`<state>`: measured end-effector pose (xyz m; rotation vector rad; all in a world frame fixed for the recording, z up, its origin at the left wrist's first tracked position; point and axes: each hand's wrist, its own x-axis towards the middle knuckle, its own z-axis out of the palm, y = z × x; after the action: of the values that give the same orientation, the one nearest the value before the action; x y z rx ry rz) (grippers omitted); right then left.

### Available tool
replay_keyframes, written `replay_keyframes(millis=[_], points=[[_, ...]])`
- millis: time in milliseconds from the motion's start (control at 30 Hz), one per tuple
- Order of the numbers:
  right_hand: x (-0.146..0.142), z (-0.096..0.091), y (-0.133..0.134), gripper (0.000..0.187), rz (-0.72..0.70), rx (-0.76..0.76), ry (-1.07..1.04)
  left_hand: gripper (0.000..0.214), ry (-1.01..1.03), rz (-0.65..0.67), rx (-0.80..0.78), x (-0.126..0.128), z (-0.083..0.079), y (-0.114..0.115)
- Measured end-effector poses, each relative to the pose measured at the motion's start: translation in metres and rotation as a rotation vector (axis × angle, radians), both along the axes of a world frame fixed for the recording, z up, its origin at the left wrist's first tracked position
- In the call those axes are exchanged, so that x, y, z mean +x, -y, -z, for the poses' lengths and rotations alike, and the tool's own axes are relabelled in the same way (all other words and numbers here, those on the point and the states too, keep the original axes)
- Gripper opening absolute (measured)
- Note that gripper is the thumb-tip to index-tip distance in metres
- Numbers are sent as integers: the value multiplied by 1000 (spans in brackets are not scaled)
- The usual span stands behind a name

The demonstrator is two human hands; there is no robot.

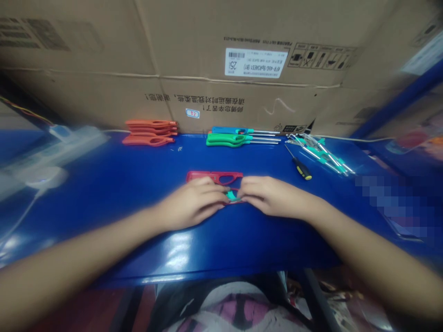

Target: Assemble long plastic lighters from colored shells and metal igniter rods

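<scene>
Both my hands rest on the blue table [138, 184], fingertips meeting at the middle. My left hand [194, 203] and my right hand [268, 196] pinch a small teal part [231, 195] that sits in a red plastic shell piece partly hidden under my fingers. A second red handle shell [214, 176] lies flat just behind my hands. Fingers of both hands are curled closed around the small assembly.
Along the cardboard box wall [221, 92] lie a stack of orange handle shells [150, 133], green and blue finished lighters [238, 137], a pile of teal-and-metal inner parts [321, 154] and a black-yellow screwdriver [300, 167]. White devices [48, 175] sit at left.
</scene>
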<state>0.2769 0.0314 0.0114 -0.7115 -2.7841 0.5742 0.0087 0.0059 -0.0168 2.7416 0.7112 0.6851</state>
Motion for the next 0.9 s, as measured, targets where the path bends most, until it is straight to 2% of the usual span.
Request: replay_keyframes(millis=[233, 467, 900], points=[[1, -3, 1, 15, 2, 15, 31, 24, 2, 0, -19, 0, 1, -1], [1, -9, 3, 18, 5, -44, 58, 22, 3, 8, -6, 0, 1, -1], [0, -8, 3, 14, 26, -75, -15, 20, 35, 8, -50, 0, 1, -1]])
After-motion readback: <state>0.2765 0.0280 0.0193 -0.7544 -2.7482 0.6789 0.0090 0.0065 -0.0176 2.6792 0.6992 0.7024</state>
